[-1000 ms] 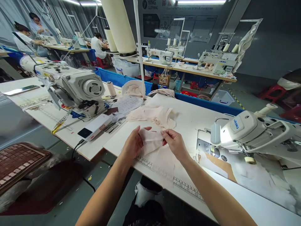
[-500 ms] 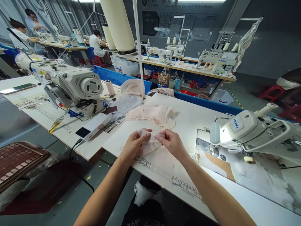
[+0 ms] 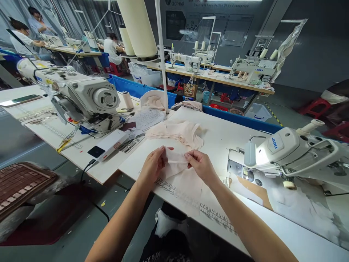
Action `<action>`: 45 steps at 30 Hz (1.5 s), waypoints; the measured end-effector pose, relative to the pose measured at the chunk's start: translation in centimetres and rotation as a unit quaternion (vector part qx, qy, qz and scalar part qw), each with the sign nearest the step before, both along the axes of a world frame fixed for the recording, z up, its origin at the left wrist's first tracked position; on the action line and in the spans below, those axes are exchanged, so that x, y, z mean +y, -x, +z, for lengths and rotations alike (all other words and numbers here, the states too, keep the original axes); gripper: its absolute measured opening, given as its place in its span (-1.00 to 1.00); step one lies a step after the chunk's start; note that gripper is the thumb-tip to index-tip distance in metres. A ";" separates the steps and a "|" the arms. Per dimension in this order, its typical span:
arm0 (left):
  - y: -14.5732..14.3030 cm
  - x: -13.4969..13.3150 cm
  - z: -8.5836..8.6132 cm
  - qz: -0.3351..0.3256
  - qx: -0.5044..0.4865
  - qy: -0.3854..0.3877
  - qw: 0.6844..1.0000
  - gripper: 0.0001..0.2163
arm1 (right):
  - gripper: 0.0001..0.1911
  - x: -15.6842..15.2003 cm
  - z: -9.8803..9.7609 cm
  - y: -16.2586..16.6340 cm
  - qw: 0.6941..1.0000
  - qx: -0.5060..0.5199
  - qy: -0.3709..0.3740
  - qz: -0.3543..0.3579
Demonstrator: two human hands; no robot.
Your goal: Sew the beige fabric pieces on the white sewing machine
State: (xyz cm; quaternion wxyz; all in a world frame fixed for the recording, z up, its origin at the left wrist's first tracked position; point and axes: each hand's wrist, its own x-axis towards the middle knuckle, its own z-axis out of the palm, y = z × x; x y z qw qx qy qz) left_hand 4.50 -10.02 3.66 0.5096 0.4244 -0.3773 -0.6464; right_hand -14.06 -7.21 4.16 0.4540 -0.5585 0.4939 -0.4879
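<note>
My left hand (image 3: 152, 165) and my right hand (image 3: 200, 164) both pinch a small pale pink fabric piece (image 3: 174, 162), holding it just above the white table (image 3: 223, 142) near its front edge. The cloth is stretched between the two hands. A loose pile of similar pink fabric pieces (image 3: 177, 131) lies on the table just beyond the hands. A printed ruler strip (image 3: 196, 207) runs along the table's front edge below my hands.
A white JUKI sewing machine (image 3: 289, 151) stands at the right. Another sewing machine (image 3: 81, 96) sits on the left table with a white control box (image 3: 107, 145) and a thread spool (image 3: 127, 100). Other people work at far benches. A blue bin (image 3: 141, 91) lies behind.
My hands came together on the fabric half a second ago and have now spread apart again, pulling the piece flat between them. The view shifted slightly.
</note>
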 end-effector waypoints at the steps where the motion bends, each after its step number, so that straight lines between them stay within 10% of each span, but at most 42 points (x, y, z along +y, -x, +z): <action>1: 0.0 -0.2 0.1 -0.008 0.006 -0.002 1.000 -0.51 | -0.64 0.0 0.0 0.0 1.000 0.004 -0.004 0.007; 13: 3.8 -7.9 4.8 -0.163 -0.037 0.054 0.984 -0.64 | -0.72 -0.4 0.9 2.5 0.999 -0.009 -0.042 -0.013; 39: 5.5 -7.8 2.8 -0.218 0.033 -0.026 0.975 -0.81 | -0.72 -1.1 -0.5 2.7 0.995 0.094 -0.028 -0.011; 45: 5.7 -7.3 3.0 -0.151 -0.040 0.019 0.988 -0.77 | -0.77 1.0 0.4 1.5 0.946 0.297 0.093 -0.088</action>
